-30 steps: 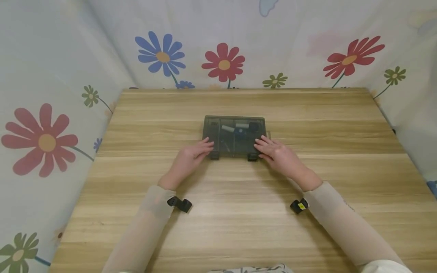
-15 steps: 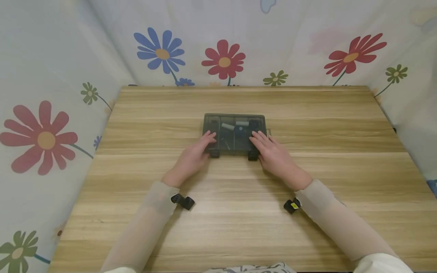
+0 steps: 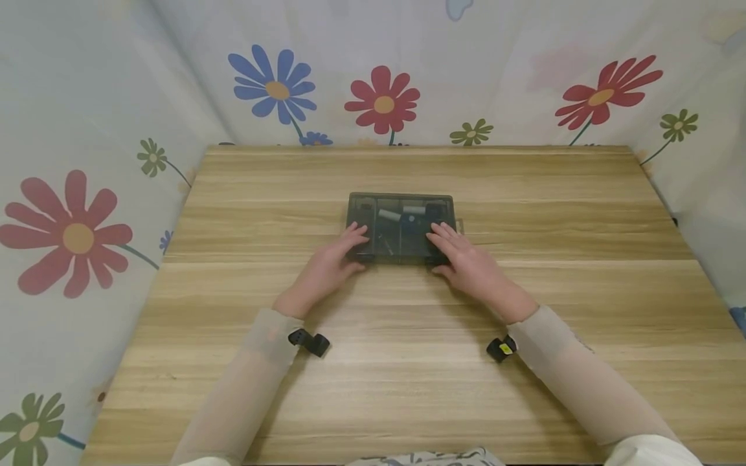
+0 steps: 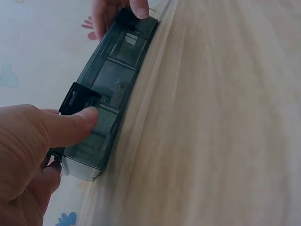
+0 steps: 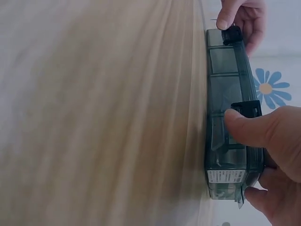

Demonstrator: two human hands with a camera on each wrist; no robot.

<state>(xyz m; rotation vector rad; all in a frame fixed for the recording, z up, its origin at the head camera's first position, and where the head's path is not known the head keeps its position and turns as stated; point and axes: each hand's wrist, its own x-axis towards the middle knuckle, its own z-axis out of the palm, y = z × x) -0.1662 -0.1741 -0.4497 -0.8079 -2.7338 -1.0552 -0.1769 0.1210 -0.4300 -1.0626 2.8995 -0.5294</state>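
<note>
A flat storage box (image 3: 402, 249) of dark see-through plastic lies on the wooden table, its lid down. Divided compartments hold small white, blue and dark pieces. My left hand (image 3: 326, 265) grips the box's left front corner, fingers on the lid and thumb at the front. At the right front corner my right hand (image 3: 471, 265) holds it likewise. In the left wrist view the left thumb presses at a black latch (image 4: 75, 100). The right wrist view has the right thumb against the other latch (image 5: 249, 108). Some fingertips are hidden behind the box.
The wooden table (image 3: 396, 375) stretches around the box on all sides. A pale curtain with printed flowers (image 3: 454, 65) stands behind and beside it. A white printed label (image 5: 227, 176) is on the box's end. Each wrist wears a small black camera (image 3: 317, 345).
Both hands have shifted slightly up the box, and the thumbs have come to its front edge. The two latches, sticking out at the front before, now lie against the box's front.
</note>
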